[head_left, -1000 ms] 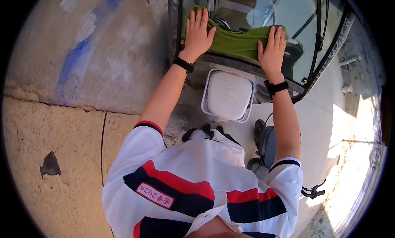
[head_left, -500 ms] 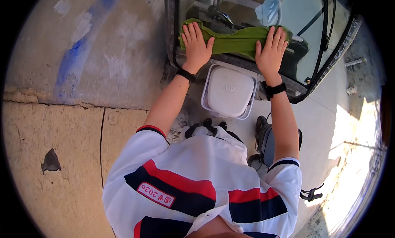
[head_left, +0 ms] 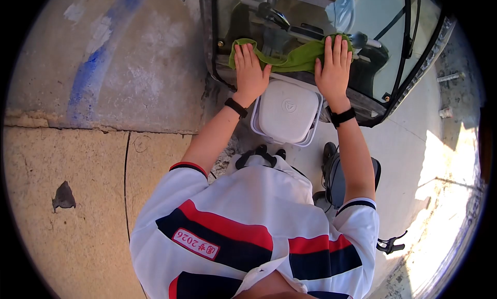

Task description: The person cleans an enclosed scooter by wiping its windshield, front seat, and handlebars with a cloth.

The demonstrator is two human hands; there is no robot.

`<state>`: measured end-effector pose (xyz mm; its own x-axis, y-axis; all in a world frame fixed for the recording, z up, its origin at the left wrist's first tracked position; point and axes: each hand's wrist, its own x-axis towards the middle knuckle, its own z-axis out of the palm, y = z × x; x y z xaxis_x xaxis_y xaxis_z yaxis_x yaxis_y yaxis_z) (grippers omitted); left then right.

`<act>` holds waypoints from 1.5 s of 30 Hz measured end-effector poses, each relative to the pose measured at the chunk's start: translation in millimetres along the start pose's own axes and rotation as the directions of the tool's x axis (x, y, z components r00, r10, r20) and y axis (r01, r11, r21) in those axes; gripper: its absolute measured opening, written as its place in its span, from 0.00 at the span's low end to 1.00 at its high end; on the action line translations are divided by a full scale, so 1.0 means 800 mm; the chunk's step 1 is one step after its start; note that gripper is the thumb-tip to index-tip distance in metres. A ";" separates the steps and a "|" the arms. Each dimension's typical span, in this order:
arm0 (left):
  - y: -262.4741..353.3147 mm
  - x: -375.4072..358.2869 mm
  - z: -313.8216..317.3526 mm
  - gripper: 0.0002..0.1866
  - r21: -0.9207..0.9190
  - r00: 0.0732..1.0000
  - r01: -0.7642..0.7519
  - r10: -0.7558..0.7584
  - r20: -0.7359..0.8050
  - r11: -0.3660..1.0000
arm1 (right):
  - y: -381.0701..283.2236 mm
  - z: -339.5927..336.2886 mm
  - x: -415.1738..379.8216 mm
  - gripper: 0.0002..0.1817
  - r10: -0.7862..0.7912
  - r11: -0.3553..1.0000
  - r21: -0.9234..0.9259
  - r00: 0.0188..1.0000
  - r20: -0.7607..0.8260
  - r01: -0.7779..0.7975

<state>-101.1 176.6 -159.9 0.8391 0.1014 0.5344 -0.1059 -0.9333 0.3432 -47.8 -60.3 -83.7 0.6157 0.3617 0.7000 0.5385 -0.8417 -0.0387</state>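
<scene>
A green cloth [head_left: 294, 59] lies bunched across the lower part of a clear windshield [head_left: 380, 58]. My left hand [head_left: 250, 75] rests flat on the cloth's left end, fingers stretched upward. On the right end my right hand [head_left: 333, 71] presses down with its fingers straight and slightly apart. Neither hand is wrapped round the cloth. Behind the clear panel a handlebar [head_left: 273, 14] shows. Just below the cloth, between my forearms, is a white lidded bin [head_left: 289, 110].
A concrete wall [head_left: 150, 66] with a blue paint streak stands at the left. Dark straps [head_left: 409, 30] run down the windshield's right side. A dark grey bag-like object [head_left: 339, 182] is beside my right arm, and a black handlebar grip [head_left: 392, 245] shows at lower right.
My right hand has slid left, toward my left hand, and the cloth's right end has come with it. The cloth now spans less width. My left hand has shifted slightly down and right.
</scene>
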 end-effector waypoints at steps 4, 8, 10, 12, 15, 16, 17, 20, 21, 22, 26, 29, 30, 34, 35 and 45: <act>0.032 -0.009 0.006 0.44 -0.039 0.996 -0.078 0.080 0.044 0.996 | 0.007 -0.009 -0.003 0.37 0.022 1.000 -0.001 1.000 0.001 -0.022; 0.066 -0.012 0.013 0.41 -0.103 0.982 -0.174 0.181 0.059 0.979 | 0.033 -0.015 -0.007 0.35 0.072 0.997 -0.035 0.996 -0.045 -0.074; 0.085 -0.017 0.014 0.39 -0.153 0.964 -0.240 0.254 0.082 0.959 | 0.051 -0.022 -0.012 0.34 0.105 0.992 -0.066 0.992 -0.072 -0.110; 0.103 -0.020 0.016 0.36 -0.224 0.936 -0.306 0.336 0.108 0.925 | 0.071 -0.027 -0.020 0.33 0.133 0.988 -0.064 0.985 -0.108 -0.140; 0.125 -0.018 0.017 0.33 -0.311 0.911 -0.364 0.405 0.075 0.878 | 0.094 -0.036 -0.037 0.32 0.156 0.983 -0.079 0.977 -0.146 -0.169; 0.133 -0.016 0.017 0.30 -0.355 0.905 -0.380 0.422 0.048 0.854 | 0.099 -0.039 -0.041 0.31 0.163 0.981 -0.085 0.974 -0.155 -0.177; 0.140 -0.012 0.017 0.28 -0.397 0.899 -0.395 0.438 0.021 0.829 | 0.105 -0.041 -0.047 0.31 0.170 0.978 -0.090 0.972 -0.163 -0.186; 0.145 -0.003 0.026 0.23 -0.449 0.881 -0.426 0.472 -0.011 0.785 | 0.116 -0.049 -0.062 0.33 0.196 0.971 -0.113 0.970 -0.147 -0.213; 0.145 0.002 0.029 0.22 -0.456 0.877 -0.434 0.481 -0.016 0.777 | 0.118 -0.052 -0.066 0.34 0.196 0.971 -0.107 0.970 -0.143 -0.212; 0.144 0.006 0.030 0.21 -0.467 0.879 -0.430 0.476 -0.023 0.773 | 0.120 -0.054 -0.069 0.35 0.194 0.973 -0.100 0.971 -0.138 -0.209; 0.136 0.018 0.019 0.19 -0.490 0.892 -0.414 0.449 -0.051 0.767 | 0.119 -0.055 -0.074 0.35 0.209 0.970 -0.097 0.969 -0.132 -0.222; 0.118 0.018 0.007 0.17 -0.493 0.923 -0.361 0.380 -0.064 0.792 | 0.115 -0.046 -0.073 0.34 0.205 0.972 -0.086 0.966 -0.156 -0.220; 0.109 0.017 0.003 0.17 -0.494 0.935 -0.335 0.349 -0.067 0.802 | 0.111 -0.044 -0.072 0.33 0.208 0.971 -0.082 0.964 -0.164 -0.224; 0.061 0.005 -0.017 0.15 -0.437 0.968 -0.247 0.238 -0.077 0.865 | 0.088 -0.032 -0.064 0.34 0.195 0.979 -0.030 0.968 -0.161 -0.202; 0.049 0.002 -0.022 0.14 -0.418 0.974 -0.227 0.209 -0.090 0.880 | 0.080 -0.025 -0.063 0.35 0.180 0.982 -0.032 0.974 -0.140 -0.186; -0.064 -0.027 -0.069 0.14 -0.038 0.920 -0.017 0.000 -0.391 0.999 | -0.028 0.013 -0.025 0.37 0.016 0.983 0.182 1.000 -0.017 -0.013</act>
<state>-143.4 241.3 -146.6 0.5638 0.2275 0.7939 -0.1404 -0.9209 0.3636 -65.7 -44.5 -104.1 0.6144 0.3416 0.7112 0.6262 -0.7595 -0.1763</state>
